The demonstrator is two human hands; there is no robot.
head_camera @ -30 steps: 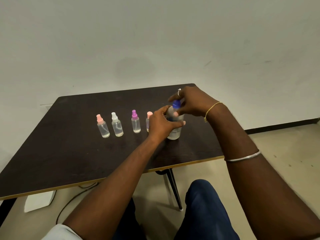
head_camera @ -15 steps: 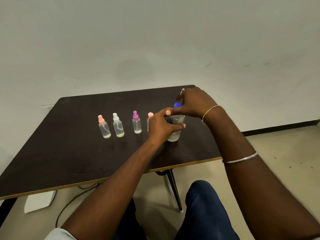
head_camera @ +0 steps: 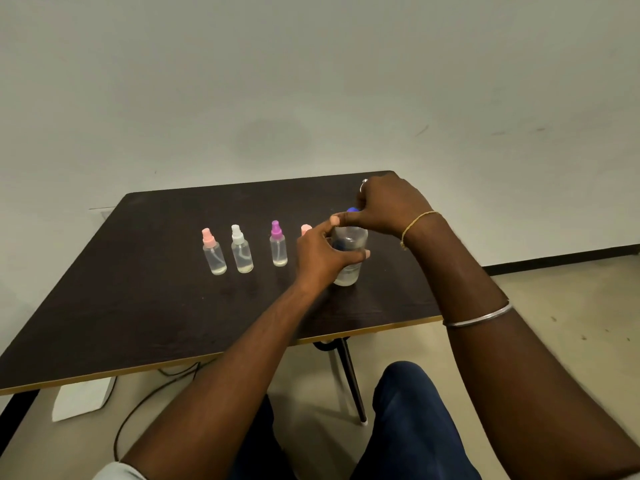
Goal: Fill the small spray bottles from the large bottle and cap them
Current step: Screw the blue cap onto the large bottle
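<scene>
Four small spray bottles are standing in a row on the dark table (head_camera: 138, 289), all off to the left of the left hand (head_camera: 320, 254). Farthest from it is a pink-capped spray bottle (head_camera: 213, 252), then a white-capped spray bottle (head_camera: 241, 251), then a purple-capped spray bottle (head_camera: 278, 245). Closest is a second pink-capped spray bottle (head_camera: 306, 229), with only its top showing over the knuckles. The three in full view are each holding a little clear liquid at the bottom.

The left hand is gripping the large clear bottle (head_camera: 351, 237), fingers and thumb wrapping round its body. That bottle is standing upright on the table, its base showing just below the hand.

Directly above the left hand, the right hand (head_camera: 388, 202) is curling its thumb and fingers round the blue cap (head_camera: 352, 209) at the bottle's top. Whether the cap is tight or loose on the neck I cannot tell. A ring (head_camera: 363, 182) is showing on one right finger, a gold chain bracelet (head_camera: 419, 220) is lying at the right wrist, and a silver bangle (head_camera: 481, 317) is sitting farther back on that forearm.
</scene>
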